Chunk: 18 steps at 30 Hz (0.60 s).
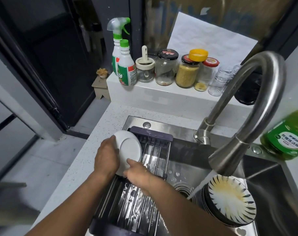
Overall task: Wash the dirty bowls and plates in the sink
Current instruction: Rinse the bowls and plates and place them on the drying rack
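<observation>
Over the left end of the sink [267, 166], a white plate [130, 147] stands tilted on edge with its underside and foot ring facing right, its lower edge down at the bars of a dark-framed drying rack [151, 138] that spans the basin. The left hand [106, 156] holds the plate from the left, fingers wrapped behind its rim and the thumb lying along the near edge. The right hand [138, 174] grips the plate's bottom edge, fingers curled round it with the forefinger stretched up onto the underside.

Lower right in the basin sits a stack of dirty bowls [230, 200], leaning on its side; the front one is white with dark leaf-shaped strokes around the rim and yellowish residue inside. A stream of water [201, 183] runs from the head of the arched steel faucet [257, 116] and falls just left of the stack, near the drain [183, 189].

At the right, on the sink's edge, stands a green bottle of dish liquid [288, 135]. On the white ledge [161, 94] behind the sink are two green-capped cleaner bottles, one a spray bottle [117, 40] and the other a screw-cap bottle [127, 65], then a row of glass jars [187, 72], one filled with yellow grains. The speckled white countertop [83, 160] runs along the sink's left side.
</observation>
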Tool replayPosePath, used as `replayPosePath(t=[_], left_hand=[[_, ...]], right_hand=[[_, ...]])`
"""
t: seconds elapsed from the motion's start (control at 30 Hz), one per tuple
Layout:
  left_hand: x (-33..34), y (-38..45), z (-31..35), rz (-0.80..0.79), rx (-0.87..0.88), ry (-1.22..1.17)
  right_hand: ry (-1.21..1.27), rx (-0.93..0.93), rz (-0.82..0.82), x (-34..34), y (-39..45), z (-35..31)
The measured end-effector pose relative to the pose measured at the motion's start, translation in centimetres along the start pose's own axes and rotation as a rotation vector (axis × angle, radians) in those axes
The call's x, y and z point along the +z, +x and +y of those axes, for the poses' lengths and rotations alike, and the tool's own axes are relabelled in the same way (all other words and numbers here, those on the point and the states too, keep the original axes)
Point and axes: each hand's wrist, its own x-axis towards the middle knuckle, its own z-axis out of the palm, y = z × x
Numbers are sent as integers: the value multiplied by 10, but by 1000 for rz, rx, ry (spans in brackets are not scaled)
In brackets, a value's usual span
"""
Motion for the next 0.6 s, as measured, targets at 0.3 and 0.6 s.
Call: replayPosePath(t=[0.3,0.6], left_hand=[[6,6,1,-35,-25,26],[44,-49,61,-200,208,-98]], right_hand=[[41,64,92,1,9,4],[520,93,519,-24,-12,34]])
